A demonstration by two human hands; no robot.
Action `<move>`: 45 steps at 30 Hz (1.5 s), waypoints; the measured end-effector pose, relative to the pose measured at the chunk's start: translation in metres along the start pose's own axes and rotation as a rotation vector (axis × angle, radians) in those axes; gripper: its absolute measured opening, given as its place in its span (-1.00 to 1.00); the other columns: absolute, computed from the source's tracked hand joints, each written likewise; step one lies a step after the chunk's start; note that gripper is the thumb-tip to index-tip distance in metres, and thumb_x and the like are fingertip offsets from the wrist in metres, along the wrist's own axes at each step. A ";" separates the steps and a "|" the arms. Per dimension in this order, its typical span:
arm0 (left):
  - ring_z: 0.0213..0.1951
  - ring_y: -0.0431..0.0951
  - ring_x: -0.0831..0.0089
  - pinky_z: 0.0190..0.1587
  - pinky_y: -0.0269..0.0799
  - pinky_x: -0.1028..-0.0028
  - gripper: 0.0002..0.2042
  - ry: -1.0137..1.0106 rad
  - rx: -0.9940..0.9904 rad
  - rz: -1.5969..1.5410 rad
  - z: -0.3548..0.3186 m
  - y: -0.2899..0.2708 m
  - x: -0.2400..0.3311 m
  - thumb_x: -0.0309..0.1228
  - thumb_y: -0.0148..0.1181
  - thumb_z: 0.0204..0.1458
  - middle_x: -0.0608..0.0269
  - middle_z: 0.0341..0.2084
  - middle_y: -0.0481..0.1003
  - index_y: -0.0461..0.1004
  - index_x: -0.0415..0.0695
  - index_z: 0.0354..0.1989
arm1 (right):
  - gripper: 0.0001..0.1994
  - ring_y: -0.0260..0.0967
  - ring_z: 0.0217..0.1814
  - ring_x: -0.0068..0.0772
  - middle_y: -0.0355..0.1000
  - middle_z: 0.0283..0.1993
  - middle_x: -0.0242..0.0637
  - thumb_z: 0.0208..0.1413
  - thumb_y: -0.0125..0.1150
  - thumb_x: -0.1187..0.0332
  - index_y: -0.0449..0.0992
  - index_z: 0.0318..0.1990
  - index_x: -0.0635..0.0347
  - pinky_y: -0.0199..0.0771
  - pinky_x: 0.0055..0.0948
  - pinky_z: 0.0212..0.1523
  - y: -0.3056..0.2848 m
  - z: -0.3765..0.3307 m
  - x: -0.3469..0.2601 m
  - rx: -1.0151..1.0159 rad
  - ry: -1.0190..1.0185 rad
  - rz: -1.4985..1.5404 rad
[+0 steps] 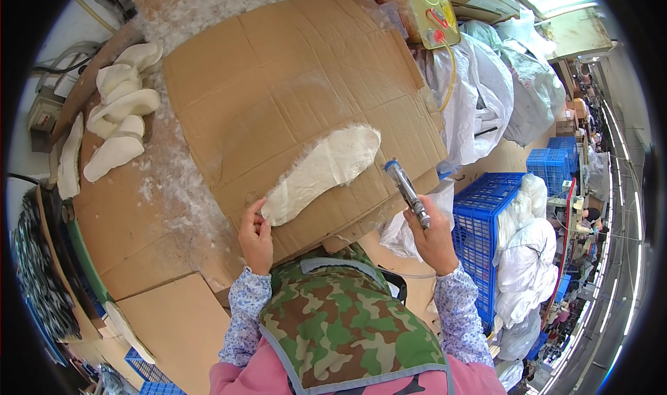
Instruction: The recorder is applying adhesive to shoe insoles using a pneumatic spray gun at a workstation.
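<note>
A long white fluffy insole-shaped piece (321, 171) lies on a sheet of brown cardboard (292, 82). My left hand (256, 236) pinches its near end, holding it down on the cardboard. My right hand (432, 236) grips a slim metal air tool (407, 190) with a blue tip. The tool points up and away, its tip just right of the white piece and not touching it.
A stack of white insole pieces (118, 117) lies at the far left among white fluff. Blue plastic crates (483, 221) and stuffed white sacks (528, 256) stand to the right. A yellow container (432, 13) with a hose sits at the far edge.
</note>
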State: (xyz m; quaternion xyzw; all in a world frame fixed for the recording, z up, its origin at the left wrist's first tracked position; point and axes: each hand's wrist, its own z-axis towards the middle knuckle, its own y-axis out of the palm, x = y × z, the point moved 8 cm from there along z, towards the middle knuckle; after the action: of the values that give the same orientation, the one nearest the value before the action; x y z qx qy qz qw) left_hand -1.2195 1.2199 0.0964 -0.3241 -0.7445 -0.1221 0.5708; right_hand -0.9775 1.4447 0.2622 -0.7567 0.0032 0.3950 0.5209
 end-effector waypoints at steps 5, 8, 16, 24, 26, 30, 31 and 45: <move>-0.44 0.27 0.62 -0.37 0.29 0.61 -0.54 0.029 0.006 0.011 0.000 0.000 -0.003 -0.71 0.01 0.01 0.38 -0.43 0.31 0.45 -0.07 0.11 | -0.76 0.45 -0.26 0.06 0.43 -0.29 0.01 0.09 0.19 0.50 0.40 -0.08 0.26 0.41 -0.20 -0.28 -0.001 0.000 -0.006 -0.013 -0.029 -0.013; -0.42 0.28 0.61 -0.35 0.30 0.61 -0.54 0.032 0.013 0.011 0.000 0.000 -0.003 -0.71 0.02 0.01 0.37 -0.42 0.32 0.46 -0.07 0.10 | -0.76 0.45 -0.26 0.06 0.43 -0.29 0.01 0.09 0.19 0.50 0.40 -0.08 0.28 0.41 -0.21 -0.28 0.005 0.001 -0.010 -0.046 -0.040 0.012; -0.44 0.29 0.61 -0.37 0.31 0.60 -0.57 0.023 0.030 -0.012 -0.001 -0.001 -0.004 -0.70 0.03 0.02 0.37 -0.42 0.33 0.47 -0.08 0.09 | -0.81 0.35 -0.48 -0.23 0.35 -0.48 -0.14 0.16 0.21 0.43 0.40 -0.11 0.26 0.31 -0.34 -0.43 0.013 0.003 -0.022 -0.061 -0.124 0.054; -0.44 0.29 0.62 -0.37 0.29 0.61 -0.58 0.015 0.043 -0.008 -0.001 -0.001 -0.003 -0.69 0.04 0.02 0.39 -0.45 0.32 0.47 -0.07 0.08 | -0.79 0.37 -0.43 -0.12 0.37 -0.43 -0.10 0.13 0.23 0.45 0.40 -0.11 0.26 0.33 -0.30 -0.39 0.018 0.000 -0.030 -0.104 -0.167 0.058; -0.44 0.28 0.62 -0.38 0.28 0.61 -0.58 0.001 0.046 -0.004 -0.002 -0.002 -0.005 -0.69 0.05 0.02 0.39 -0.45 0.31 0.47 -0.07 0.08 | -0.78 0.37 -0.42 -0.10 0.37 -0.41 -0.09 0.12 0.24 0.45 0.40 -0.11 0.26 0.34 -0.29 -0.38 0.019 0.000 -0.030 -0.114 -0.177 0.066; -0.46 0.27 0.61 -0.38 0.26 0.60 -0.58 0.025 0.064 0.003 -0.001 -0.001 -0.005 -0.68 0.06 0.02 0.40 -0.47 0.30 0.48 -0.07 0.08 | -0.77 0.39 -0.36 -0.02 0.39 -0.37 -0.05 0.10 0.24 0.46 0.41 -0.11 0.27 0.37 -0.27 -0.33 0.026 -0.006 -0.034 -0.180 -0.186 0.027; -0.46 0.27 0.61 -0.38 0.26 0.59 -0.58 0.023 0.061 -0.004 -0.001 0.000 -0.004 -0.67 0.07 0.02 0.39 -0.48 0.30 0.48 -0.07 0.07 | -0.77 0.40 -0.34 0.00 0.40 -0.36 -0.05 0.09 0.25 0.46 0.41 -0.11 0.27 0.38 -0.27 -0.31 0.029 -0.008 -0.036 -0.199 -0.179 0.039; -0.47 0.31 0.59 -0.36 0.32 0.56 -0.55 -0.004 0.095 0.004 -0.001 0.002 -0.008 -0.65 0.07 0.04 0.35 -0.46 0.34 0.38 -0.12 0.15 | -0.60 0.44 -0.24 0.15 0.41 -0.09 -0.04 -0.05 0.07 0.58 0.31 0.02 0.18 0.45 -0.04 -0.25 0.071 -0.040 -0.074 -0.642 -0.336 0.016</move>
State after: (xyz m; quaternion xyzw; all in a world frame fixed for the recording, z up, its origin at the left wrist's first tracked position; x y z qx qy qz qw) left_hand -1.2161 1.2182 0.0886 -0.2982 -0.7501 -0.0846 0.5842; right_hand -1.0338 1.3508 0.2568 -0.8062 -0.2006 0.4988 0.2470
